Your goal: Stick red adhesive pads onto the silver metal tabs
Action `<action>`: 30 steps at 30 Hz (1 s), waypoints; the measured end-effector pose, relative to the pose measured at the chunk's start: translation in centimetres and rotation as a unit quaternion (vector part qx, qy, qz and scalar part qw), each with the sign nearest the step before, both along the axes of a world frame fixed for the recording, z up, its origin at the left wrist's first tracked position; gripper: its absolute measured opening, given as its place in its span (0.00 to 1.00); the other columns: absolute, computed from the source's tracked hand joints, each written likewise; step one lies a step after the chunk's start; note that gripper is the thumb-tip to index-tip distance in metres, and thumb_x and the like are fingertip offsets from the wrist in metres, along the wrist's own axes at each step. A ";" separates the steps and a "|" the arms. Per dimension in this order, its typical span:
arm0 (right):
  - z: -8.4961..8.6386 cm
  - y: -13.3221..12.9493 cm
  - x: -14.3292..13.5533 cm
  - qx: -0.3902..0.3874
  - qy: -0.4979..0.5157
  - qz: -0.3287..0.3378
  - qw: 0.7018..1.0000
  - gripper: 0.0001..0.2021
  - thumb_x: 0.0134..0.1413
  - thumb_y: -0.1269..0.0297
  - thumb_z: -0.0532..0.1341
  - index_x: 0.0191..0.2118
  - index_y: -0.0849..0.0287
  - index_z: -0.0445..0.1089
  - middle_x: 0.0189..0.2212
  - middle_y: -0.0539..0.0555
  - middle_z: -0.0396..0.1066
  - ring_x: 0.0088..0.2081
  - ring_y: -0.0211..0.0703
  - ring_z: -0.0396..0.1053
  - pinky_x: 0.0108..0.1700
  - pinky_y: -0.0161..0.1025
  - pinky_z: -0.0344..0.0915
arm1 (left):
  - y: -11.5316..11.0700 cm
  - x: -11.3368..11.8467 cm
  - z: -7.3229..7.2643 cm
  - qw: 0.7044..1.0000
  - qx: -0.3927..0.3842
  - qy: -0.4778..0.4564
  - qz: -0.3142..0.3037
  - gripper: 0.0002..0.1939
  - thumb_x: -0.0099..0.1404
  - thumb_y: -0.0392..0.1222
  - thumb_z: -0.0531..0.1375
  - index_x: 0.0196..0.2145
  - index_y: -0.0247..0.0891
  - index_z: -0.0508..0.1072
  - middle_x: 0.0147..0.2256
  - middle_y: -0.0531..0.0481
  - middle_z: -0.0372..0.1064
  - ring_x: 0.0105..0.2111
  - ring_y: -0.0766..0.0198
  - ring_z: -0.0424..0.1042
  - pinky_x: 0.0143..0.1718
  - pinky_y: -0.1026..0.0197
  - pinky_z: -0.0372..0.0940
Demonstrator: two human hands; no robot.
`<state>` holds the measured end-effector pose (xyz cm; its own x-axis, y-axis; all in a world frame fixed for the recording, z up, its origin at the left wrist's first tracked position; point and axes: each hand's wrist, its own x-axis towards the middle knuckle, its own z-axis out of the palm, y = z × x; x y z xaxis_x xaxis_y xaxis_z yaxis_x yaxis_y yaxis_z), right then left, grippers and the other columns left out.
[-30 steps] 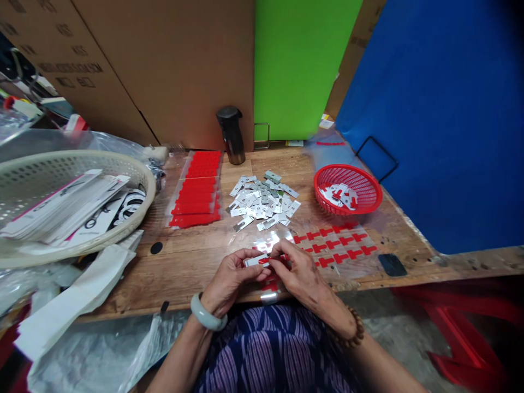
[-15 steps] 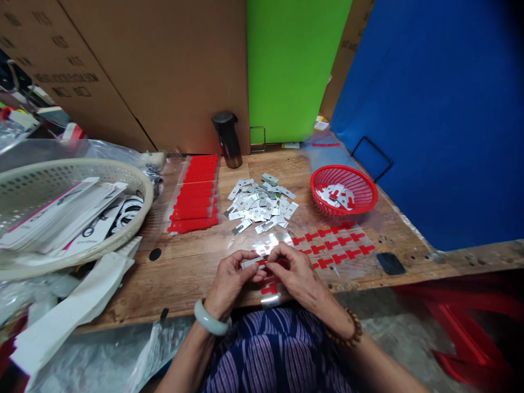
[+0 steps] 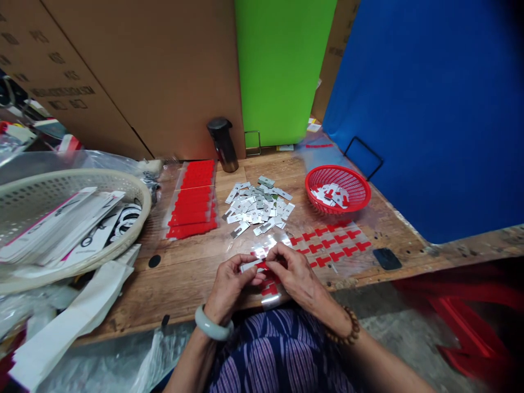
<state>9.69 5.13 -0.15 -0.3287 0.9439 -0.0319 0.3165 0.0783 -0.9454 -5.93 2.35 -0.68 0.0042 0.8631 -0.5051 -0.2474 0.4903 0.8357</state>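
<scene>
My left hand (image 3: 228, 285) pinches a small flat metal plate (image 3: 249, 265) between thumb and fingers. A bit of red sticker (image 3: 262, 266) shows at the plate's right end. The thumb and forefinger of my right hand (image 3: 295, 274) are closed at that end, touching the red piece; their tips hide the exact hold. Under both hands lies a clear sheet with red T-shaped stickers (image 3: 269, 288). Just beyond is a loose pile of silvery plates (image 3: 258, 206). The red basket (image 3: 360, 203) at the right holds plates bearing red stickers.
Another clear sticker sheet (image 3: 327, 243) lies right of my hands. Stacked red sticker sheets (image 3: 192, 202) are at the left, near a dark bottle (image 3: 223, 144). A large cream basket (image 3: 141, 218) with printed cards stands far left. Cardboard (image 3: 164, 71) and green and blue panels (image 3: 429, 120) wall the back.
The camera view has shifted slightly, so the table's things appear a little further left. Both hands keep nearly the same pose at the plate, where slightly more red shows between the fingertips.
</scene>
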 end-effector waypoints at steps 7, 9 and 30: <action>-0.4 0.2 0.1 0.038 -0.042 -0.003 0.998 0.06 0.51 0.76 0.53 0.30 0.59 0.64 0.26 0.48 0.65 0.28 0.36 0.61 0.31 0.33 0.56 | -0.1 0.1 0.3 0.999 -0.033 -0.028 0.007 0.19 0.48 0.36 0.67 0.38 0.30 0.69 0.24 0.43 0.76 0.23 0.66 0.75 0.29 0.69 0.69; -0.3 0.1 0.0 0.050 -0.053 -0.005 0.997 0.06 0.51 0.76 0.53 0.30 0.59 0.64 0.26 0.48 0.64 0.28 0.36 0.61 0.31 0.33 0.56 | -0.1 0.1 0.4 0.999 -0.035 -0.028 0.009 0.18 0.48 0.36 0.67 0.38 0.30 0.69 0.24 0.43 0.76 0.23 0.66 0.75 0.28 0.69 0.69; -1.1 -0.1 -0.4 0.088 -0.087 -0.012 0.992 0.06 0.51 0.76 0.54 0.28 0.58 0.61 0.26 0.48 0.64 0.29 0.38 0.61 0.31 0.34 0.54 | 0.0 0.0 0.2 0.999 -0.030 -0.024 0.000 0.17 0.50 0.35 0.66 0.38 0.29 0.69 0.24 0.44 0.76 0.23 0.66 0.75 0.28 0.70 0.69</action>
<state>9.34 5.06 -1.23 -0.3094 0.9476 0.0797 0.4770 0.2272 -0.8490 -5.96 2.39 -0.52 0.0305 0.8309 -0.5556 -0.2868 0.5397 0.7915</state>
